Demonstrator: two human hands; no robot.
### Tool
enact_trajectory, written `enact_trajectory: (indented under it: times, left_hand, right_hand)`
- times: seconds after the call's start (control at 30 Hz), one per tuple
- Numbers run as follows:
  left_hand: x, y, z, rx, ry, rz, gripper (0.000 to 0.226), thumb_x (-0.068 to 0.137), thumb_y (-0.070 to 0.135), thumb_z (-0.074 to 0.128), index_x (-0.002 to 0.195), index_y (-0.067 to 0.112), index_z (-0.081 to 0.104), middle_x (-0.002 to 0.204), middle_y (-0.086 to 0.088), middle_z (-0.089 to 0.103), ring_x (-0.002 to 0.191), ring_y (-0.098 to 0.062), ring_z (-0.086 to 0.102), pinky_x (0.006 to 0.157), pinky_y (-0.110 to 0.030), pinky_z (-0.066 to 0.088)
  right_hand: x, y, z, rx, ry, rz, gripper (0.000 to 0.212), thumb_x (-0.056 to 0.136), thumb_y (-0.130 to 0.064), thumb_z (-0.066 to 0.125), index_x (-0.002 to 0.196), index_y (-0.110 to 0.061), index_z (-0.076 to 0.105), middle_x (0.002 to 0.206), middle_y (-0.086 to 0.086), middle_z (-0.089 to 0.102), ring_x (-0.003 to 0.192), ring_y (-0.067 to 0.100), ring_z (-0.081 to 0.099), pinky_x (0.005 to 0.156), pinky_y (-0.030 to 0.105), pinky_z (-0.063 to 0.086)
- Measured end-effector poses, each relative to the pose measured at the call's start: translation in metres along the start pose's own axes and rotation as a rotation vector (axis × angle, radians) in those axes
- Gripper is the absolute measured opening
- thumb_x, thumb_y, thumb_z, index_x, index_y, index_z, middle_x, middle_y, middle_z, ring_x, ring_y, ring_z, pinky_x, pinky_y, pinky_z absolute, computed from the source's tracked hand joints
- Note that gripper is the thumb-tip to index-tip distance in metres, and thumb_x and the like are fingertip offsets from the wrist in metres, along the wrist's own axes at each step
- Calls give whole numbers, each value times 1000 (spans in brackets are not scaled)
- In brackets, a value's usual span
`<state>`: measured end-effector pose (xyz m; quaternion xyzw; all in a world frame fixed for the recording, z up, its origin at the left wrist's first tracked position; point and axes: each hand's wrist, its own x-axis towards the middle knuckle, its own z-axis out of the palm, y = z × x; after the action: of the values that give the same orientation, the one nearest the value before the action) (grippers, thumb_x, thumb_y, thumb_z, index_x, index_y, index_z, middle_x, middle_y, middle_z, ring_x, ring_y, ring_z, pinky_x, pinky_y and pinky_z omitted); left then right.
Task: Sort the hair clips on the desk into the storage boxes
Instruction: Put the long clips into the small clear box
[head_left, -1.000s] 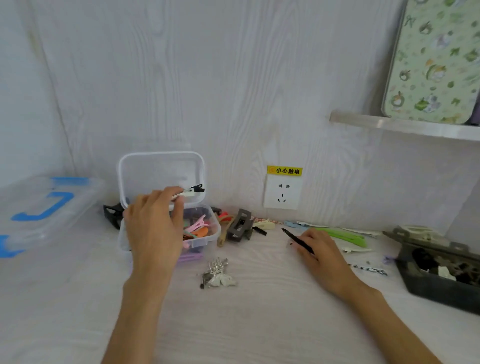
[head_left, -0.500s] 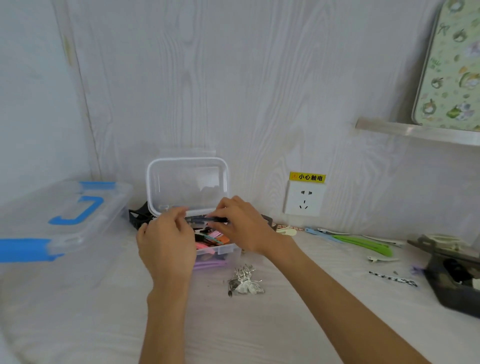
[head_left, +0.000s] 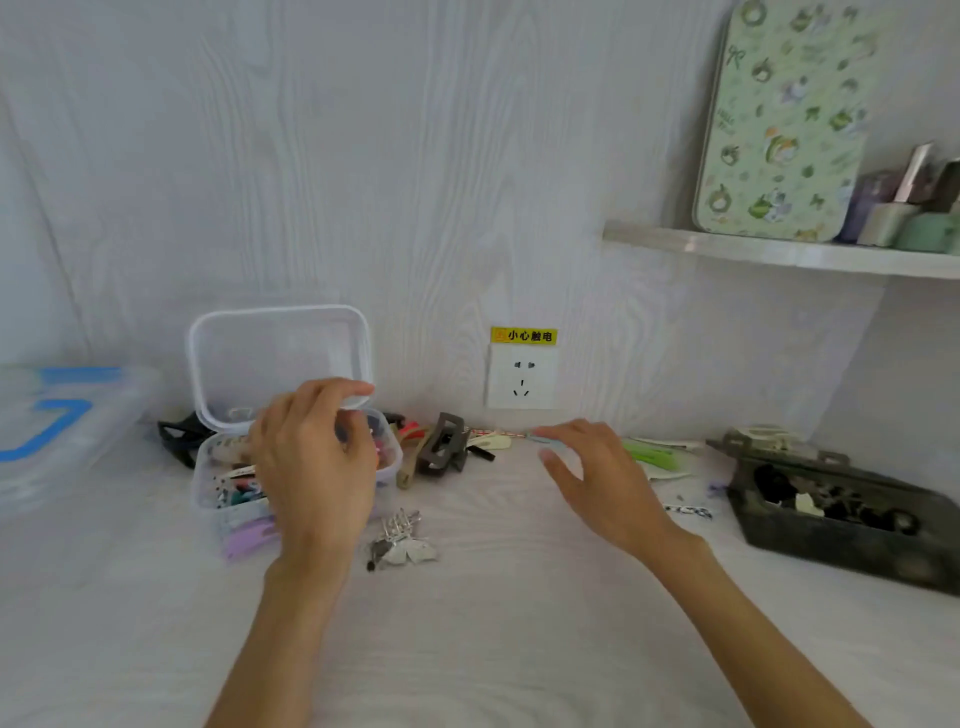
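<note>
A small clear storage box (head_left: 205, 486) with its lid (head_left: 280, 353) standing open holds several colourful hair clips. My left hand (head_left: 314, 462) hovers over this box, fingers loosely curved, with nothing visible in them. My right hand (head_left: 597, 480) floats open above the desk, fingers spread, just in front of a pale blue clip (head_left: 545, 440) by the wall. Loose on the desk lie a grey claw clip (head_left: 441, 447), a silver claw clip (head_left: 400, 540), a green clip (head_left: 649, 454), a purple clip (head_left: 249, 538) and a patterned clip (head_left: 688, 512). A dark storage box (head_left: 841, 540) stands at the right.
A large clear bin with a blue handle (head_left: 62, 415) sits at the far left. A black claw clip (head_left: 179, 434) lies behind the small box. A wall socket (head_left: 521, 376) is above the clips. A shelf (head_left: 779, 252) juts out at the upper right.
My right hand has left the clear box without the black clip and swung right toward the loose clips. My left hand stays over the box.
</note>
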<state>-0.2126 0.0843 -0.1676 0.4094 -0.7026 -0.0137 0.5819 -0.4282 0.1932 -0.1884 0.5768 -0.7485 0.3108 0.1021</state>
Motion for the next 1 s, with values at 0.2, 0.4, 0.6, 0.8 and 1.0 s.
enact_trajectory:
  times: [0.2,0.4,0.6,0.8,1.0]
  left_hand:
    - [-34,47,56,39,-520,281,43,84,0,51,121,21,58,124,4,60,112,-18,54,91,-31,43]
    - [-54,49,104,396,-884,306,47,94,18,36,140,11,30,146,-6,36,133,-23,33,103,-35,31]
    - [-51,41,110,193,-817,325,41,88,13,42,122,30,57,128,7,58,119,-17,50,96,-32,36]
    - [-42,31,100,24,-755,345,52,82,-2,47,125,26,57,133,7,53,125,-15,44,102,-30,37]
    - [-45,22,108,346,-760,364,49,96,27,35,144,20,31,144,3,41,136,-20,25,108,-34,24]
  right_hand:
    - [-37,75,-18,-372,-264,441,51,98,-27,27,146,-13,18,156,8,14,143,24,15,117,40,14]
    - [-36,76,-9,-442,-173,396,46,93,-17,35,139,-16,33,146,6,35,132,22,35,109,32,25]
    - [-31,82,-9,-283,-64,272,29,95,-18,44,116,-24,62,110,2,55,109,22,47,86,31,35]
    - [-28,78,-4,-276,-52,226,22,94,-30,49,107,-25,67,100,0,60,104,22,48,77,31,28]
    - [-31,74,-3,-133,-62,203,21,94,-29,49,103,-22,66,98,-1,58,102,19,51,76,33,41]
